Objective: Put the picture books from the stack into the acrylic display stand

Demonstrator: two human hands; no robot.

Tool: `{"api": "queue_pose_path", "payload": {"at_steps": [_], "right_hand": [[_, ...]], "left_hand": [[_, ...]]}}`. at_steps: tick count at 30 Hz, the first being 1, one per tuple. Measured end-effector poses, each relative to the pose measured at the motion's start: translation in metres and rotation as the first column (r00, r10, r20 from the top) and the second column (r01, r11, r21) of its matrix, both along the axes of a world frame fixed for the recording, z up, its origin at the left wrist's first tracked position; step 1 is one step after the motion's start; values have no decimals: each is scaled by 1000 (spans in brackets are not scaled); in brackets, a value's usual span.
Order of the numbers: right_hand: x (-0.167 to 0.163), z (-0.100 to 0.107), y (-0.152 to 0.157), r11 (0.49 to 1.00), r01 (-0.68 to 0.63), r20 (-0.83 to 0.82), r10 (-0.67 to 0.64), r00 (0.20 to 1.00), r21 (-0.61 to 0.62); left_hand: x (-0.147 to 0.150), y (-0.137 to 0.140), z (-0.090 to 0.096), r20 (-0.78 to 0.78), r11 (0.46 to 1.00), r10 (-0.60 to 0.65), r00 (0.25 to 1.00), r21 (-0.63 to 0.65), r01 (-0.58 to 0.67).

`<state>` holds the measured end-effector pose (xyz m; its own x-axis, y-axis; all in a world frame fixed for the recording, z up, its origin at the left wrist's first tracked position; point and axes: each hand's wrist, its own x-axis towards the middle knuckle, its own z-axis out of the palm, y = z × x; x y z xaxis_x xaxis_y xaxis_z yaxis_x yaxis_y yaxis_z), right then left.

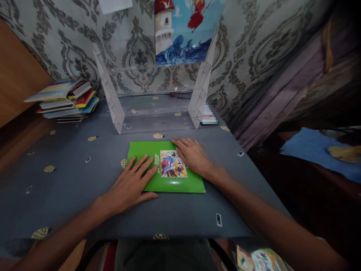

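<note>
A green book (169, 185) with a colourful picture and white lettering on its cover lies flat and closed on the cloth-covered table, its title turned sideways. My left hand (132, 184) rests on the book's left part, fingers spread, the thumb reaching past the near edge onto the cloth. On the upper right part of the cover lies my right hand (193, 155), palm down with its fingers stretched out and close together. Neither hand grasps the book; both lie on top of it.
Behind the book stands a clear plastic rack (156, 122) with slanted sides. A stack of books (70, 99) sits at the back left. A blurred-out small object (209, 114) lies right of the rack. The dark grey tablecloth (93, 165) has a pineapple pattern; a purple curtain (282, 86) hangs at right.
</note>
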<state>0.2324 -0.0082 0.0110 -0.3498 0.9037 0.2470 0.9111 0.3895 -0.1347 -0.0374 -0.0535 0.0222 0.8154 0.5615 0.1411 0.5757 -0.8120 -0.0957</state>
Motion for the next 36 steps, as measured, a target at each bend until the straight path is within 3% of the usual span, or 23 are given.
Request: {"api": "queue_pose_path", "payload": {"at_steps": [11, 17, 25, 30, 36], "right_hand": [[-5, 2, -19, 996, 83, 85, -81, 993, -21], [-4, 0, -33, 996, 90, 118, -91, 989, 17], [6, 0, -35, 995, 77, -56, -80, 995, -55], [16, -5, -30, 997, -9, -156, -2, 988, -74], [40, 2, -9, 974, -206, -112, 195, 974, -95]], "left_hand": [[-4, -6, -6, -72, 968, -81, 994, 232, 96], [-7, -5, 4, -39, 928, -182, 983, 324, 184], [-2, 5, 23, 15, 907, -243, 970, 358, 222], [6, -3, 24, 37, 916, -200, 979, 362, 173], [42, -32, 33, -31, 957, -28, 999, 289, 36]]}}
